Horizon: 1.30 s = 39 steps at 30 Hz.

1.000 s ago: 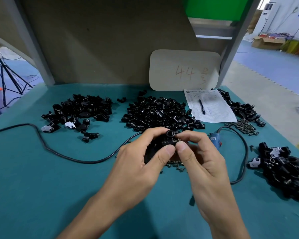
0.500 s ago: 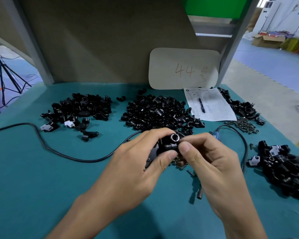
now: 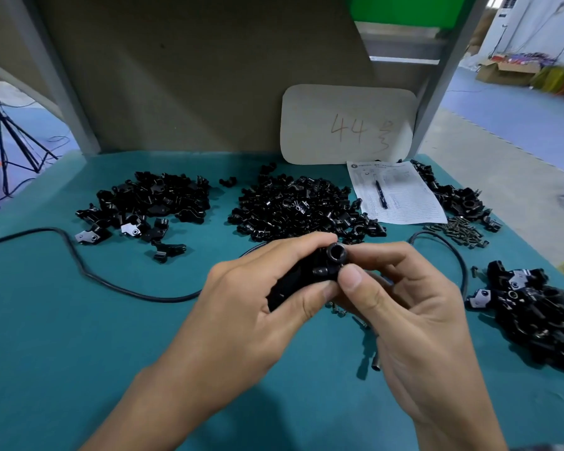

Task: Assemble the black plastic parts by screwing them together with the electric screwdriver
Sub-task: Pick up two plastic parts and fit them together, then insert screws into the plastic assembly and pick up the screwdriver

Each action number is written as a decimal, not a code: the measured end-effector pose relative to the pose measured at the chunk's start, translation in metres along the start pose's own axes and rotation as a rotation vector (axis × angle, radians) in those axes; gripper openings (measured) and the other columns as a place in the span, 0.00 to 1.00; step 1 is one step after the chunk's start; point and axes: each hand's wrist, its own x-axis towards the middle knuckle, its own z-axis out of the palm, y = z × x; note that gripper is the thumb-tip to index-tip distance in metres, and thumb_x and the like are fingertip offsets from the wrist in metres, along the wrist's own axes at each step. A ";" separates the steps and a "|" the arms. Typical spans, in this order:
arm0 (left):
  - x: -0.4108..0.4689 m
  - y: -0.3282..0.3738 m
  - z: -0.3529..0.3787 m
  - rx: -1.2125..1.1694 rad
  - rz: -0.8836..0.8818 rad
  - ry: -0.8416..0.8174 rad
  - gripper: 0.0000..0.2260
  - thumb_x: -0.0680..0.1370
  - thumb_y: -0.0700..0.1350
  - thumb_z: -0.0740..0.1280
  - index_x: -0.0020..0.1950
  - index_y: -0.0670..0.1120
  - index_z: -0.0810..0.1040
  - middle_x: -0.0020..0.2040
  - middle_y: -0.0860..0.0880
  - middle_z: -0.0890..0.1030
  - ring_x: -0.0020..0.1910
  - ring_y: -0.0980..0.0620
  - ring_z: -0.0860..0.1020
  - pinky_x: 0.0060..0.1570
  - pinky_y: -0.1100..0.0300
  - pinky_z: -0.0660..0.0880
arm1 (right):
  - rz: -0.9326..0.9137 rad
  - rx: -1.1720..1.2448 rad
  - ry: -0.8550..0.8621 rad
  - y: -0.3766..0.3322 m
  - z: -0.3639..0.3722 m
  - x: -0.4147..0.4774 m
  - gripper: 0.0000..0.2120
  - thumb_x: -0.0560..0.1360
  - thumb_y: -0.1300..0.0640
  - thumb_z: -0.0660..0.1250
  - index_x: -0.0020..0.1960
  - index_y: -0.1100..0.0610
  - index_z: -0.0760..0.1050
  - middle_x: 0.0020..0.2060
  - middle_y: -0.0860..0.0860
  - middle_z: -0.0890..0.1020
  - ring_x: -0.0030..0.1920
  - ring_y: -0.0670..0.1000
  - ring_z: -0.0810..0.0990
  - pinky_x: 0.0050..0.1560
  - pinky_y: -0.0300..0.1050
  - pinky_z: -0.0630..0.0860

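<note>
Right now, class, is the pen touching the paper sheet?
Touching. The head view shows the pen lying flat on the paper sheet, with printed paper visible all around it and no gap.

Both hands cover most of the black plastic part (image 3: 310, 275) at frame center, so only its ringed end and a dark flank show. The printed sheet (image 3: 401, 196) in the upper right carries text too small to read. The parts pile (image 3: 541, 320) at the right is cut by the frame edge, as is the cable (image 3: 79, 265) at the left. Beneath the right hand (image 3: 417, 333), small screws (image 3: 337, 309) are partly hidden.
</note>
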 end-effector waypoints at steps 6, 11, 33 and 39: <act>-0.003 -0.017 0.006 -0.062 -0.063 -0.013 0.14 0.79 0.50 0.71 0.65 0.58 0.79 0.54 0.60 0.83 0.51 0.56 0.83 0.47 0.65 0.78 | 0.064 0.014 -0.058 0.010 -0.006 0.003 0.16 0.76 0.43 0.74 0.56 0.53 0.85 0.50 0.55 0.87 0.51 0.55 0.87 0.53 0.47 0.83; -0.008 -0.047 0.010 -0.036 -0.223 0.020 0.14 0.77 0.55 0.70 0.62 0.64 0.78 0.45 0.63 0.83 0.37 0.58 0.79 0.36 0.67 0.74 | 0.345 -0.822 0.236 0.071 -0.072 0.035 0.20 0.77 0.39 0.70 0.64 0.47 0.78 0.60 0.51 0.80 0.61 0.57 0.79 0.62 0.55 0.75; 0.036 -0.087 0.009 -0.161 -0.262 0.124 0.21 0.74 0.65 0.69 0.66 0.65 0.76 0.49 0.47 0.85 0.42 0.33 0.82 0.47 0.37 0.81 | 0.400 -0.107 0.583 0.061 -0.097 0.063 0.26 0.75 0.49 0.75 0.67 0.41 0.66 0.50 0.58 0.79 0.37 0.54 0.79 0.29 0.45 0.80; 0.043 -0.093 0.011 -0.166 -0.244 0.163 0.20 0.75 0.67 0.68 0.66 0.69 0.74 0.52 0.53 0.85 0.48 0.47 0.85 0.55 0.45 0.80 | 0.311 0.119 0.511 0.045 -0.070 0.054 0.32 0.70 0.49 0.78 0.68 0.33 0.69 0.54 0.55 0.79 0.31 0.48 0.82 0.34 0.46 0.82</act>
